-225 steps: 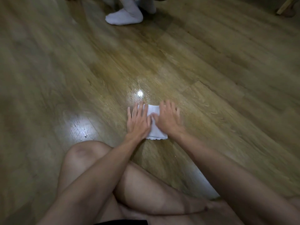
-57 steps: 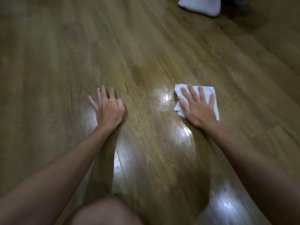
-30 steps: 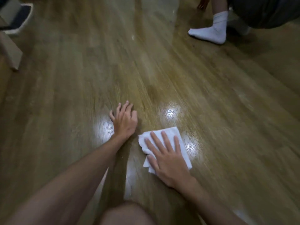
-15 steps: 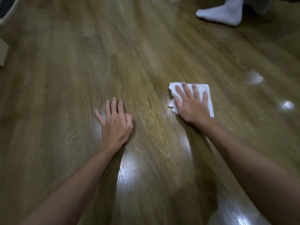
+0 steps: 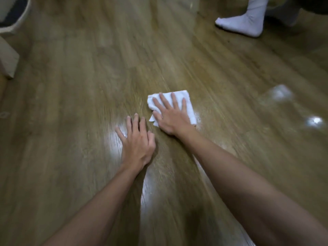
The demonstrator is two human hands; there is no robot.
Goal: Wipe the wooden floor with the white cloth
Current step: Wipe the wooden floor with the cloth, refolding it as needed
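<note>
Pulled back toward the body and leftward since half a second ago: white cloth (image 5: pixel 184 102) under the right hand (image 5: pixel 173 118), now just beside the left hand (image 5: pixel 137 142) instead of well apart from it. Left hand planted flat on the wooden floor (image 5: pixel 79 103), fingers straight and slightly spread, holding nothing, apparently bracing the body. Right hand pressing flat on the cloth, fingers straight and fanned, no pinch or curl round the fabric. Cloth lying folded on the floor, roughly at mid-frame, far edge and right edge showing beyond the fingers, a crumpled corner poking out under the thumb side.

Risks, as a judgement: open-palm pressure only, so possible slipping of the hand over the cloth on a quick reverse stroke, leaving the cloth behind or bunching it; loose corner near the thumb likely to fold under and cut the wiping area; glossy, seemingly damp boards under the bracing palm, so some chance of a skid.

Materials: soft, thin, matte white fabric with rumpled edges; hard, smooth plank flooring, brown grain, bright reflected glare patches. Elsewhere: a white-socked foot (image 5: pixel 243 22) far right, a pale box (image 5: pixel 7 57) at the left edge.
</note>
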